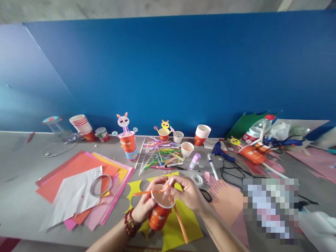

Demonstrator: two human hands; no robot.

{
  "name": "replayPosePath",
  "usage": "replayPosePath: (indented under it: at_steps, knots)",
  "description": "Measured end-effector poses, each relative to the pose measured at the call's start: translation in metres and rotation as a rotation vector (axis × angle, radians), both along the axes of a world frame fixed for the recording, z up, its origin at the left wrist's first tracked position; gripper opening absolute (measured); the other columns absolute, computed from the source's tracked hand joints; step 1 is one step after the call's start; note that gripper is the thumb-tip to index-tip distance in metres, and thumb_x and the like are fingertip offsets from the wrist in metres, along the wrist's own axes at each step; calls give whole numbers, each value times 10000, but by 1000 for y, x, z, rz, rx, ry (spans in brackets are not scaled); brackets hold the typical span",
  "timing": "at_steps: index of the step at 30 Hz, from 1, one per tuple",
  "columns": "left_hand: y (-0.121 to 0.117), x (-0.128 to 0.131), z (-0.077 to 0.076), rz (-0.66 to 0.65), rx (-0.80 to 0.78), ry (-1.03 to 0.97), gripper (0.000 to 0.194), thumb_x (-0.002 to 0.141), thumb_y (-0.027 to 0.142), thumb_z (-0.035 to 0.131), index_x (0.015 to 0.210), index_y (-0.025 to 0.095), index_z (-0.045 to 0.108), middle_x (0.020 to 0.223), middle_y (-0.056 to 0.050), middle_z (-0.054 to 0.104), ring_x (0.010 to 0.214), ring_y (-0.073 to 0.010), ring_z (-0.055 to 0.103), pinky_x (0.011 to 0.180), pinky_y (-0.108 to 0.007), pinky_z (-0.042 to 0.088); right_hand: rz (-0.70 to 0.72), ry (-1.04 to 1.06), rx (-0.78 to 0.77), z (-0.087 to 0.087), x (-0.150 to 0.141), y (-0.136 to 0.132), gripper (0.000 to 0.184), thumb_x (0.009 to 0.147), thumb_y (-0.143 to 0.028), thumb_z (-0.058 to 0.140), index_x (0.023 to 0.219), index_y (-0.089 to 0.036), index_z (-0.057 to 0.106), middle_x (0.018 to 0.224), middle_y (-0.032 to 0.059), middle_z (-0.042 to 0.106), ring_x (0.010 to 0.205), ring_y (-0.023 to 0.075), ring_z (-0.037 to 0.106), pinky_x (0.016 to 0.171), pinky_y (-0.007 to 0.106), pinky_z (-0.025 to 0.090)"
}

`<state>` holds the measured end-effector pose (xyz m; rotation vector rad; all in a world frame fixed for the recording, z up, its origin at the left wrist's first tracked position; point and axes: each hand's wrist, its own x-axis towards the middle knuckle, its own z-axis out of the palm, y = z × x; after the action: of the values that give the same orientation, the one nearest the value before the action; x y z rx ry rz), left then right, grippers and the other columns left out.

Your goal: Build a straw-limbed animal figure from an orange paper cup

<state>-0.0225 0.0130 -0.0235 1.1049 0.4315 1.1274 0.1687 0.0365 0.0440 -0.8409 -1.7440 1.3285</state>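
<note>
I have the left hand closed around a red-orange paper cup with a white rim and pale printed shapes, at the lower centre of the frame. The right hand is over the cup's mouth, its fingers drawn narrow near the rim; I cannot tell from here whether they pinch anything. To work well at this rim, I would keep the left-hand grip firm but light, since thin paper would probably buckle under a squeeze, and let the right fingertips do only small, careful work.

The cup is nearly upright, tipped a little so I can see into its pale inside. A slim orange strip sticks out past the rim toward the left of the frame; a second orange length slants down toward the lower right. Below lies a bright yellow paper sheet with rounded cut-outs.
</note>
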Motion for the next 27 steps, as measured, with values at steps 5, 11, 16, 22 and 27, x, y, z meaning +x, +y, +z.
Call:
replayPosePath:
  at_steps: [5, 11, 16, 22, 27]
  knots:
    - [-1, 0, -2, 43, -20, 14, 701, 787, 609, 690, 1358, 226, 553, 1347, -138, 594, 1163, -352, 603, 973, -460, 498, -21, -20, 1, -2, 3, 0, 158, 890, -337, 702, 957, -195, 718, 866, 21, 700, 797, 175, 623, 746, 262, 464]
    - [2, -3, -6, 105, 61, 70, 721, 787, 594, 699, 1386, 227, 537, 1406, -135, 552, 1287, -377, 510, 1063, -471, 430, 19, -129, -17, 12, 13, -4, 202, 829, -205, 743, 1021, -208, 680, 925, 16, 716, 844, 177, 631, 748, 255, 458]
    - [2, -4, -7, 107, 70, 80, 728, 778, 601, 705, 1384, 234, 539, 1399, -131, 554, 1274, -375, 520, 1061, -475, 432, 108, -134, -127, 19, 12, 0, 192, 800, -143, 714, 981, -184, 665, 937, 28, 710, 809, 169, 633, 724, 264, 490]
    - [1, -5, -6, 145, 72, 107, 769, 768, 628, 700, 1391, 216, 520, 1369, -139, 579, 1248, -374, 540, 1034, -466, 451, 137, -38, -146, 10, 7, 4, 190, 830, -291, 744, 947, -179, 645, 878, 15, 665, 751, 142, 589, 692, 258, 463]
    - [1, -5, -6, 128, 91, 98, 779, 772, 623, 696, 1406, 214, 500, 1398, -146, 552, 1252, -369, 535, 1051, -478, 437, 233, -35, -232, 18, 14, 7, 326, 822, -212, 714, 1126, -181, 601, 958, 42, 712, 860, 170, 630, 770, 288, 476]
